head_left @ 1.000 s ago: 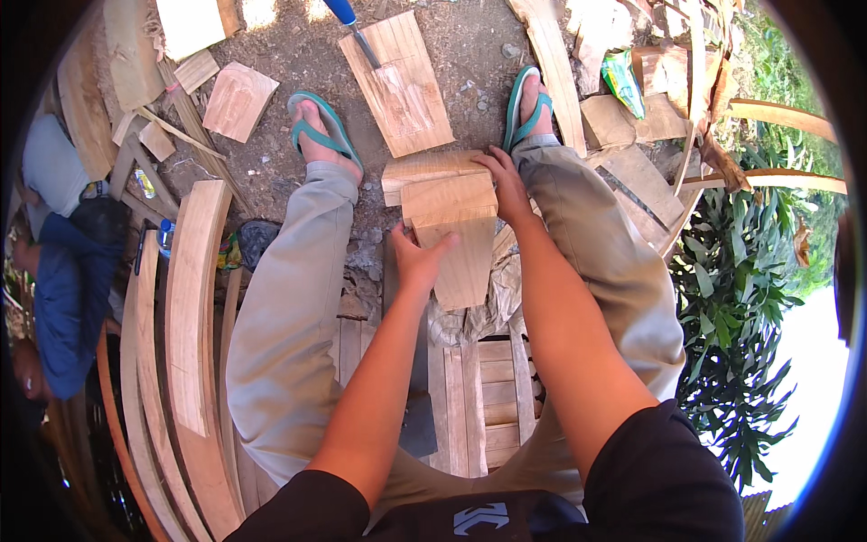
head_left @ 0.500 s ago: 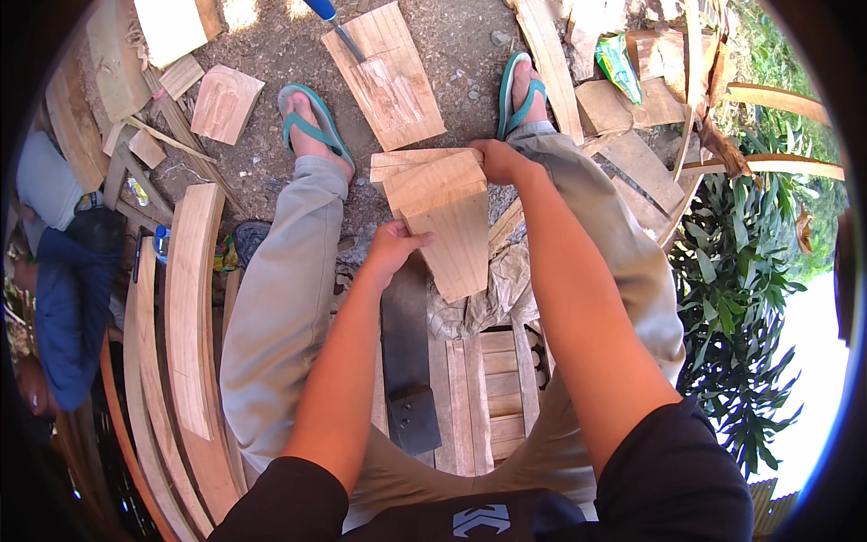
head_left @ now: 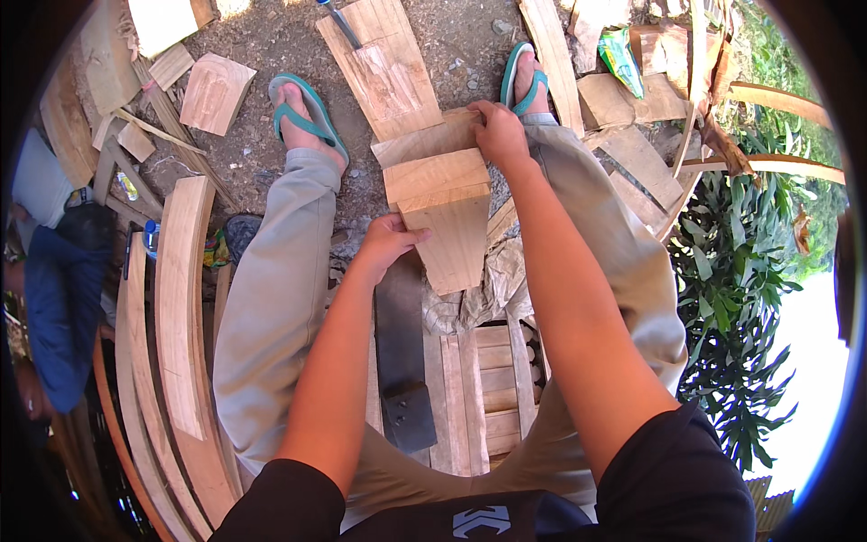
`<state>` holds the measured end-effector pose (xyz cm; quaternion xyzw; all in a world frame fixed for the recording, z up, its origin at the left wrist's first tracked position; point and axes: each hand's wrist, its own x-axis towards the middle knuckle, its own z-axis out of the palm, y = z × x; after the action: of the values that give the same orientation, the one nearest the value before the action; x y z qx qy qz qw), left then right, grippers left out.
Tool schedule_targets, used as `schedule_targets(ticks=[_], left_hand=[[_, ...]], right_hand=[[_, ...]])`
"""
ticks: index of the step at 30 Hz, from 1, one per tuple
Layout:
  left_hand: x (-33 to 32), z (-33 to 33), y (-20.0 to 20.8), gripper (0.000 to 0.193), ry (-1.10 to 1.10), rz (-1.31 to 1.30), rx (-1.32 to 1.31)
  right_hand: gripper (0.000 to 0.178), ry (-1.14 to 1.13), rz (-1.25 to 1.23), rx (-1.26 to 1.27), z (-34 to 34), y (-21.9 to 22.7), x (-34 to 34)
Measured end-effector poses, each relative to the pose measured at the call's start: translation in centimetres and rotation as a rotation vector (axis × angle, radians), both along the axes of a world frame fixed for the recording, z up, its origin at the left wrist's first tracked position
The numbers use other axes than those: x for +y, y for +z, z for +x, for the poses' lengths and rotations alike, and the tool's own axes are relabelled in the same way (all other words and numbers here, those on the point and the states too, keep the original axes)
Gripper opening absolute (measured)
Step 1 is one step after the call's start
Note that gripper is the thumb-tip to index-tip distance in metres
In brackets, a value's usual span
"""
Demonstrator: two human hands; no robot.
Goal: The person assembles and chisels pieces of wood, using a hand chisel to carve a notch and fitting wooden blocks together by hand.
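Observation:
Between my knees, a tapered wooden block shows its smooth pale face, with a squared wooden piece against its far end. My left hand grips the tapered block's left edge, thumb on top. My right hand is closed on the right end of a wooden board, just beyond the squared piece. Farther out lies a plank with a rough carved hollow. A chisel with a blue handle rests on that plank, its handle partly cut off by the picture's edge.
Under my hands are a dark flat metal bar, a crumpled cloth and a slatted wooden frame. Long curved boards stand at left, near another person. Offcuts and a green packet lie on the ground.
My right hand has moved away from me with the board, whose gap from the squared piece has widened. My left hand keeps its hold on the tapered block. The view has shifted slightly.

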<state>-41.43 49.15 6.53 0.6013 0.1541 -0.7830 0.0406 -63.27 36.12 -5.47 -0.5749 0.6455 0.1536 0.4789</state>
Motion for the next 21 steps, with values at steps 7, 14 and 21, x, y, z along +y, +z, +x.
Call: schedule_targets(ticks=[7,14,21], left_hand=[[-1.5,0.4,-2.0,0.033,-0.148,0.078,-0.025],[-1.8,-0.1,-3.1,0.039,-0.093,-0.05,-0.096],[0.6,-0.7,-4.0,0.047,-0.095,-0.203,-0.144]], right_hand=[[0.033,0.112,0.365,-0.188,-2.4,-3.1,-0.8],[0.041,-0.796,0.236,0.021,0.2,0.1,2.4],[0.066,-0.817,0.062,-0.083,4.0,4.8,7.5]])
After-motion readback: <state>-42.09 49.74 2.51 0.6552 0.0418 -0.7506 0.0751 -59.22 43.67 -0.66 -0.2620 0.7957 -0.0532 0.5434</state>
